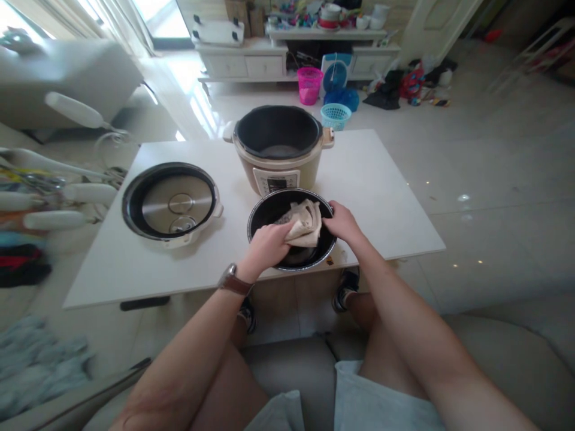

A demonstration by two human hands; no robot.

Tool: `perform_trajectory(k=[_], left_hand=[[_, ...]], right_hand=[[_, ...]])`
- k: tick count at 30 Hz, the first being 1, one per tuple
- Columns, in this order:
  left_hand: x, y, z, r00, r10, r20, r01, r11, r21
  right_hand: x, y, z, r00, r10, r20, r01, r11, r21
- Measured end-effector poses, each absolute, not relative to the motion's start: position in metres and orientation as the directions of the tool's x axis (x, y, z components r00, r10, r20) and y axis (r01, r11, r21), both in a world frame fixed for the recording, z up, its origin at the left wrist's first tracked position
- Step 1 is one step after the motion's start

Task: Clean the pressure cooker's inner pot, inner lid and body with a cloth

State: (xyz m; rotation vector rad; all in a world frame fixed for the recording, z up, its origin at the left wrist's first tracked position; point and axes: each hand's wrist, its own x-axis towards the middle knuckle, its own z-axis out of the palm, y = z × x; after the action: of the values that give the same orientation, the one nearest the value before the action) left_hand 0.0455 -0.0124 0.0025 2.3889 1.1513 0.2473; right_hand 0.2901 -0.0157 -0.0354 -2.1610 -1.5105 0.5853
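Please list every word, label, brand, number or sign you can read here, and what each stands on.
None can be read.
Control panel on the cooker: markings too small and blurred.
Cloth in the left hand: dark marks, too blurred to tell whether they are lettering.

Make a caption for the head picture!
Left hand holds a cloth inside a black pot; right hand grips its rim.

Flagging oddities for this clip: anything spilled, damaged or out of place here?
A small brown mark on the white table, near its front edge beside the black pot, stands out against the pale top; stain or chip, I can't tell. Farther off, bags lie heaped on the floor, looking untidy.
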Motion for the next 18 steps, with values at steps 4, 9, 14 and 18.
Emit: perform_trajectory(k=[4,9,14,18], left_hand=[[0.059,-0.022,-0.007,0.729,0.663,-0.173,0.671,-0.642,0.371],[0.06,-0.021,-0.017,0.76,0.595,-0.262,0.644,-0.634,0.429],[0.061,-0.023,-0.028,0.824,0.51,-0.247,0.54,-0.574,0.615],[0.058,-0.022,-0.033,0.82,0.532,-0.213,0.52,-0.535,0.665]], right_hand=[[0.284,-0.015,-0.036,0.39,0.92,-0.027,0.757,-0.338,-0.559],[0.277,-0.02,-0.034,0.378,0.92,0.109,0.71,-0.212,-0.672],[0.271,-0.028,-0.026,0.316,0.911,0.265,0.673,-0.019,-0.74],[0.272,-0.032,-0.018,0.307,0.896,0.322,0.639,0.058,-0.767]])
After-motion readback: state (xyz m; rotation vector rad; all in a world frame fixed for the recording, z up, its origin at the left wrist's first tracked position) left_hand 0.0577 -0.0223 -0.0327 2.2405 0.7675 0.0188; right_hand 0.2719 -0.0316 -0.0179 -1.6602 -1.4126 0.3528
